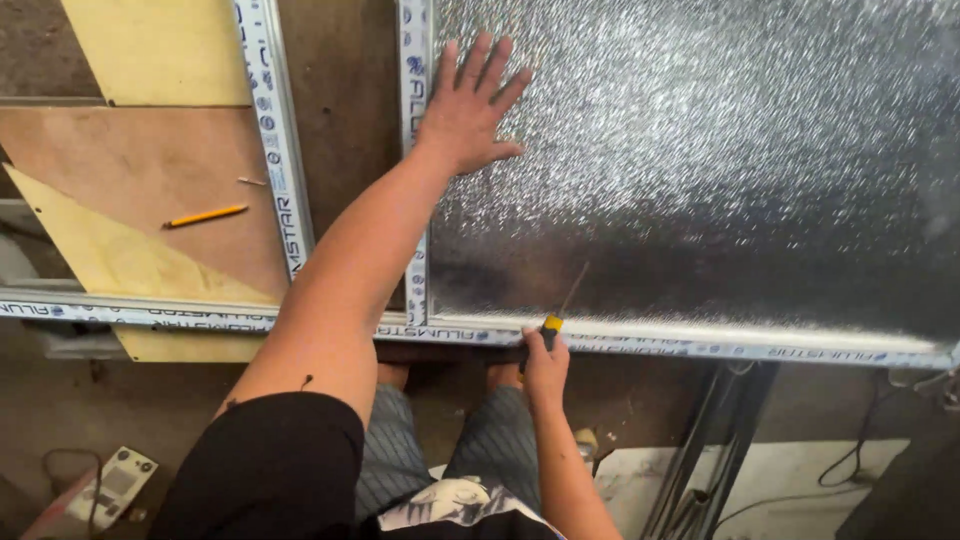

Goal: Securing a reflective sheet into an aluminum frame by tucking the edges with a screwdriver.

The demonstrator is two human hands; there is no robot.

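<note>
Textured glass panel lies flat in its aluminium frame on the counter, filling the right side of my view. I see my left hand spread open, palm down on the panel's left edge, over the upright frame bar. My right hand is closed around a yellow-handled screwdriver, its shaft angled over the lower frame rail. A pencil lies on plywood, well apart.
</note>
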